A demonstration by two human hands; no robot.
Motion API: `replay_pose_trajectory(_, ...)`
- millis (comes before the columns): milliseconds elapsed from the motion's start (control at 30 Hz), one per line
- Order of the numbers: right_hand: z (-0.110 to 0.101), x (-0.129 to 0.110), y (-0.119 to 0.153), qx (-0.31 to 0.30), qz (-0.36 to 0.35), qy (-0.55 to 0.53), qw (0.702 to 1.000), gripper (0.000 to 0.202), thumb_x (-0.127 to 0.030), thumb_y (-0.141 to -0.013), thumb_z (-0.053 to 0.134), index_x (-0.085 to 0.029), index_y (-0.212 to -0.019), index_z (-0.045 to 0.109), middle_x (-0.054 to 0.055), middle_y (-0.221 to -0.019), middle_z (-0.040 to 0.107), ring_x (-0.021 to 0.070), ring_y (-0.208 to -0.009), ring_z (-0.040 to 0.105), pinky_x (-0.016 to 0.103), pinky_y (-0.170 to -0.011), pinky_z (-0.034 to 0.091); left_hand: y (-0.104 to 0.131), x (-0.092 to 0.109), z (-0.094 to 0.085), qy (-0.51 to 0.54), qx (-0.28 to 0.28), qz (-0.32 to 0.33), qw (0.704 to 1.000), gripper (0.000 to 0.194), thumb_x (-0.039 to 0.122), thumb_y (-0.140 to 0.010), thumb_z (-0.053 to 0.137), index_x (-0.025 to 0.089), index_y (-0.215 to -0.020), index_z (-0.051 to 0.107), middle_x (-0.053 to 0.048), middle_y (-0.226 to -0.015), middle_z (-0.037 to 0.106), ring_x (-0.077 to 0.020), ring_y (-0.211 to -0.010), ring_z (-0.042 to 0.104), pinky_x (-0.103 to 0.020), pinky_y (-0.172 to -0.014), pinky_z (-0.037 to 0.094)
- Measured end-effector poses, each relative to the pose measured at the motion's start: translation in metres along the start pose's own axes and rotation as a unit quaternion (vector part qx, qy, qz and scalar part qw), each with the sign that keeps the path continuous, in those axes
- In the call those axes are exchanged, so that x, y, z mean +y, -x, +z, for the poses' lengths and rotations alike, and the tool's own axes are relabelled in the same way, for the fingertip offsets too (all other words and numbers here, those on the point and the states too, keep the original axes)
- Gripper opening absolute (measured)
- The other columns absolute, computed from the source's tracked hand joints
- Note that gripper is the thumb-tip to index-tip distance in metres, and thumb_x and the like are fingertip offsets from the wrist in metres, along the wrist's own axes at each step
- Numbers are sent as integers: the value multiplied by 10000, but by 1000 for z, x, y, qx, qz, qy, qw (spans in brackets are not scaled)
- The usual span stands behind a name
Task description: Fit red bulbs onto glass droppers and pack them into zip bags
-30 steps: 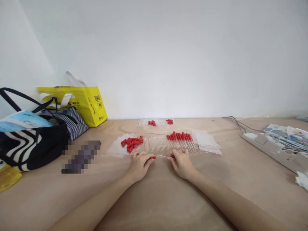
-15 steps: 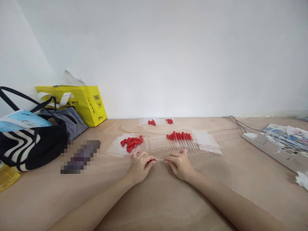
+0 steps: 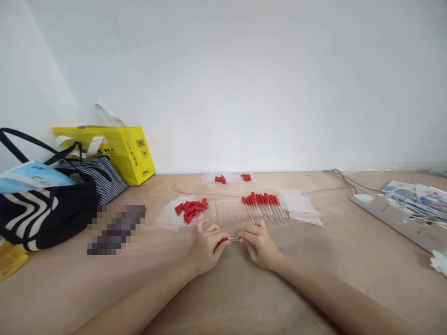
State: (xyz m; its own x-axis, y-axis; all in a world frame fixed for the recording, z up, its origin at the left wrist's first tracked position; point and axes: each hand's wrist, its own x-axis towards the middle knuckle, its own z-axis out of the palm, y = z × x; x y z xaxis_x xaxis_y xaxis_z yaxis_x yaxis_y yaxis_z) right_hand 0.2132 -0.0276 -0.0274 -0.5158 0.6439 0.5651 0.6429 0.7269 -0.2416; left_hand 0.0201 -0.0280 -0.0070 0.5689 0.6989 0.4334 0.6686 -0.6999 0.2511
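Observation:
Close to the near side of the row, my left hand (image 3: 208, 245) is pinched on a red rubber dropper bulb (image 3: 222, 241). My right hand (image 3: 259, 244) pinches a thin clear dropper tube (image 3: 233, 239), whose left end meets the bulb; how deep it sits inside is hidden by my fingers. Beyond my hands lies a row of bare clear tubes (image 3: 226, 210). To its right, several droppers with red bulbs (image 3: 261, 199) lie side by side. Loose red bulbs (image 3: 191, 208) are heaped at the left on clear plastic bags (image 3: 169, 216).
More clear bags (image 3: 302, 207) lie right of the droppers. Near the wall, another bag (image 3: 232, 177) bears small red bulbs. Yellow (image 3: 118, 149) and black (image 3: 70, 209) bags stand left, beside a blurred dark object (image 3: 117, 230). A power strip (image 3: 394, 221) and papers are at the right.
Both hands have come slightly nearer to me and closer together. A shorter stretch of the tube shows between them, while more of the bulb is visible.

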Motion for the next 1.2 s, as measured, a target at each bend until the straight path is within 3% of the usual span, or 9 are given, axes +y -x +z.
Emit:
replay_pose_trajectory(300,0,-2,-5,-28,23,-30,999,235,-162,-838,341,-173,-799,572,18,-705,578,113,-656,482,267,-673,224,-2,-2,0,11,-6,-9,1000,191,284,-847,415,222,-784,584,36,-697,642,-147,-788,544,-439,-931,136)
replay_pose_trajectory(400,-2,-2,-8,-38,41,-30,998,245,-180,-851,340,-181,-801,580,12,-695,578,108,-651,491,265,-677,221,-2,-8,-1,23,1,-41,999,177,358,-817,468,243,-900,573,34,-759,649,-156,-811,550,-452,-947,126)
replay_pose_trajectory(500,-4,-1,-10,-39,49,-28,998,255,-197,-857,338,-184,-792,584,5,-673,574,105,-627,484,265,-676,218,-2,-14,-2,35,17,-68,997,300,427,-753,547,246,-993,546,20,-811,647,-174,-833,551,-451,-943,153)
replay_pose_trajectory(633,-4,-1,-10,-42,58,-37,997,263,-208,-862,333,-181,-774,580,5,-664,573,103,-621,483,266,-684,227,-2,-13,-2,49,28,-54,997,163,384,-801,503,270,-855,607,32,-784,657,-164,-803,552,-450,-941,131)
replay_pose_trajectory(800,-1,-6,-10,-21,69,-81,994,263,-200,-856,334,-166,-725,559,8,-647,567,111,-652,504,260,-684,256,-3,-8,2,55,56,-42,996,175,335,-829,466,269,-829,629,32,-747,659,-152,-772,557,-431,-932,145)
replay_pose_trajectory(1033,-1,-9,-12,-55,86,-119,988,291,-220,-875,320,-179,-740,574,-1,-673,598,111,-663,519,259,-695,276,-3,-11,3,75,32,-50,995,175,322,-831,462,275,-844,630,25,-736,660,-157,-774,559,-459,-934,137)
replay_pose_trajectory(1200,-13,-8,-14,-104,87,-30,990,210,-285,-837,433,-232,-785,629,3,-747,626,138,-755,516,275,-693,241,-3,-16,2,79,6,-65,995,173,330,-820,470,285,-904,614,20,-793,657,-170,-818,552,-472,-937,145)
